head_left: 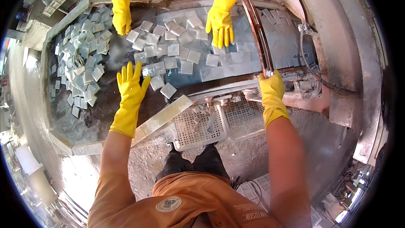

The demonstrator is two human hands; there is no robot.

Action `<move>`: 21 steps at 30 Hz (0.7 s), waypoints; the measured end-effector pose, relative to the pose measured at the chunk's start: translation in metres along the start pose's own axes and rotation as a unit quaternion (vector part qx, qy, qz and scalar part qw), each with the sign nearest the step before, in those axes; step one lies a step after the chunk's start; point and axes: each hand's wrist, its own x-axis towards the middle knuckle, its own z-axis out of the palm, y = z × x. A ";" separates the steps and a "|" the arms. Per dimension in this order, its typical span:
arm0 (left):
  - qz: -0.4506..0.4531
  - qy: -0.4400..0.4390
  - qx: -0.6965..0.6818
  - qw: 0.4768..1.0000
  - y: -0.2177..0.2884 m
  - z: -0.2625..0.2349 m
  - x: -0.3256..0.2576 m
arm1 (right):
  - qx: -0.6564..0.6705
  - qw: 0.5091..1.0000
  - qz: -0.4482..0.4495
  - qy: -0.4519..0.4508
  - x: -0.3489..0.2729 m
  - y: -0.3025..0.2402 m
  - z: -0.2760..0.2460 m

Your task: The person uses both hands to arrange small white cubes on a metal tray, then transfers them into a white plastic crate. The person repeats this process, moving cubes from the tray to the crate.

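Observation:
My left hand (pixel 131 95), in a yellow rubber glove, is open with its fingers spread over the dark, wet part of the table (pixel 118 118). Just beyond its fingertips lie loose pale square tiles (pixel 168 62). My right hand (pixel 273 95), gloved the same way, is closed at the near end of a reddish-brown metal bar (pixel 258 33) that crosses the table. Part of its grip is hidden. Right of the tiles, a smooth grey-blue belt surface (pixel 228 71) carries more tiles in rows, some passing under the bar.
Across the table a co-worker's yellow-gloved hands (pixel 221 19) reach over the tiles. A large tile heap (pixel 84 55) covers the table's left side. Below the near edge sit perforated plastic crates (pixel 200 128) with broken pieces. A hose (pixel 314 69) runs along the right.

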 end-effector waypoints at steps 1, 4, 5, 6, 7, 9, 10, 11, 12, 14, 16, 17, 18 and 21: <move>0.040 -0.007 -0.036 0.998 -0.004 -0.003 -0.003 | 0.000 1.000 0.006 0.003 -0.003 -0.002 -0.003; 0.048 -0.020 -0.044 0.998 -0.033 -0.017 -0.017 | -0.008 1.000 0.006 -0.022 -0.002 -0.003 -0.004; 0.047 -0.022 -0.055 0.997 -0.044 -0.016 -0.025 | -0.008 1.000 0.007 -0.019 -0.002 -0.003 -0.006; 0.069 -0.080 -0.074 0.992 -0.051 -0.021 -0.030 | -0.006 1.000 0.009 -0.017 -0.002 -0.004 -0.006; 0.069 -0.116 -0.057 0.989 -0.039 -0.032 -0.032 | -0.005 1.000 0.009 -0.015 -0.003 -0.004 -0.005; 0.067 -0.186 -0.018 0.980 -0.010 -0.050 -0.033 | -0.004 1.000 0.010 -0.013 -0.004 -0.005 -0.007; 0.040 -0.199 -0.009 0.979 -0.003 -0.042 -0.034 | -0.003 1.000 0.005 -0.008 -0.005 -0.006 -0.007; 0.037 -0.182 -0.002 0.983 0.005 -0.034 -0.032 | -0.002 1.000 0.001 -0.003 -0.005 -0.007 -0.007; 0.034 -0.164 0.004 0.986 0.015 -0.025 -0.028 | -0.006 1.000 -0.002 0.001 -0.005 -0.008 -0.006; 0.040 -0.164 0.011 0.986 0.035 -0.019 -0.012 | -0.008 1.000 -0.008 0.009 -0.005 -0.006 -0.006; 0.089 -0.143 -0.012 0.986 0.054 -0.012 0.004 | -0.002 1.000 -0.014 0.016 -0.004 -0.003 -0.002; 0.106 -0.138 -0.020 0.985 0.063 -0.005 0.010 | 0.001 1.000 -0.012 0.008 -0.004 -0.003 -0.002; 0.111 -0.124 -0.011 0.986 0.075 0.004 0.014 | 0.004 1.000 -0.010 0.002 -0.003 -0.004 -0.003; 0.127 -0.059 -0.032 0.990 0.105 0.030 0.025 | 0.013 0.999 -0.018 0.023 -0.005 -0.003 -0.003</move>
